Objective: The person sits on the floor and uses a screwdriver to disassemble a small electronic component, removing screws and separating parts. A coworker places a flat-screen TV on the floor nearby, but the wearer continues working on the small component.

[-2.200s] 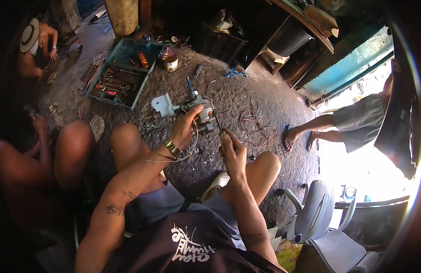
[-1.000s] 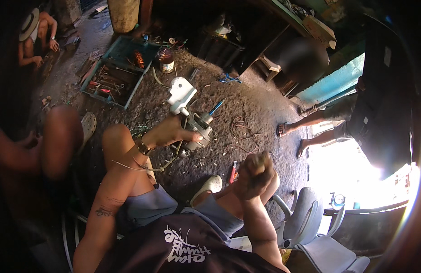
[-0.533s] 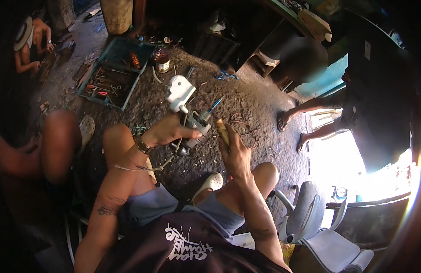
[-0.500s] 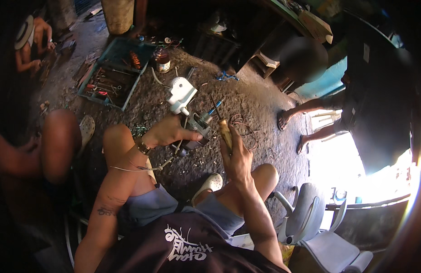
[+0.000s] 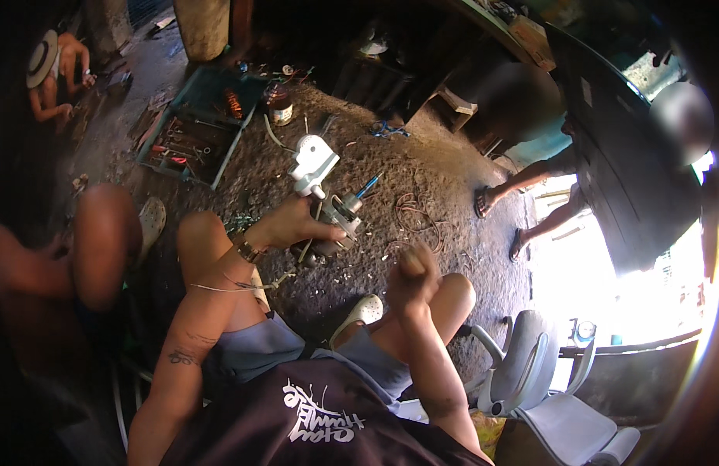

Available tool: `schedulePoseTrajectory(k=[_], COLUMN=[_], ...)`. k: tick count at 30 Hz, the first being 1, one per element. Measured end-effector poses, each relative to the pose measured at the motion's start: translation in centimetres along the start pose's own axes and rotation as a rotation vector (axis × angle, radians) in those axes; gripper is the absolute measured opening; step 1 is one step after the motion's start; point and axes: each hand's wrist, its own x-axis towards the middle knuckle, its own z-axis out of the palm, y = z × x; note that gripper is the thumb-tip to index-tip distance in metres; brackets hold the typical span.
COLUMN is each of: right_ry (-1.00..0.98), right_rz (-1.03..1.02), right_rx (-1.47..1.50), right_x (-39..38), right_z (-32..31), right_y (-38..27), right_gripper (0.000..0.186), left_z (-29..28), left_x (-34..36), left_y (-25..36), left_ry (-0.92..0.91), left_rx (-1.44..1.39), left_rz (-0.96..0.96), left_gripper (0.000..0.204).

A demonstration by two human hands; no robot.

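Observation:
My left hand (image 5: 293, 225) is closed around a small metal motor (image 5: 336, 233) with a blue shaft (image 5: 368, 186). A white plastic housing (image 5: 316, 165) is joined at its upper left, and pale wires (image 5: 278, 284) dangle below, crossing my left wrist. My right hand (image 5: 414, 283) is a fist, slightly apart from the motor at its lower right, gripping the tan handle of a screwdriver (image 5: 412, 260). That hand is blurred and the screwdriver's blade is hidden or too smeared to make out.
A teal toolbox (image 5: 215, 175) and a jar (image 5: 280, 113) sit beyond. Reddish cord (image 5: 417, 217) lies on the floor. A crouching person (image 5: 56, 78) is upper left, another's knee (image 5: 103, 241) beside me, legs (image 5: 538, 233) behind a dark panel (image 5: 623, 186) at right, a grey chair (image 5: 561, 423) lower right.
My right hand has drawn the screwdriver back from the motor, which turned since the first frame, its white housing now higher and rightward. The dark panel at the right has shifted and tilted.

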Motion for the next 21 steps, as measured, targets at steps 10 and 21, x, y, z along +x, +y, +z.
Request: schedulePoseTrajectory(k=[10,21], right_ry=[-0.436,0.283], right_rz=[0.401,0.716], right_rx=[-0.042,0.354], right_x=[-0.9,-8.0], right_z=[0.7,-5.0], right_y=[1.6,9.0], right_gripper=[0.050,0.032], left_z=[0.2,-1.6], left_x=[-0.1,-2.6], left_y=[0.0,-2.2], left_ry=[0.009,0.102], left_rx=[0.046,-0.468], left_rz=[0.120,0.007], left_gripper=[0.070,0.071])
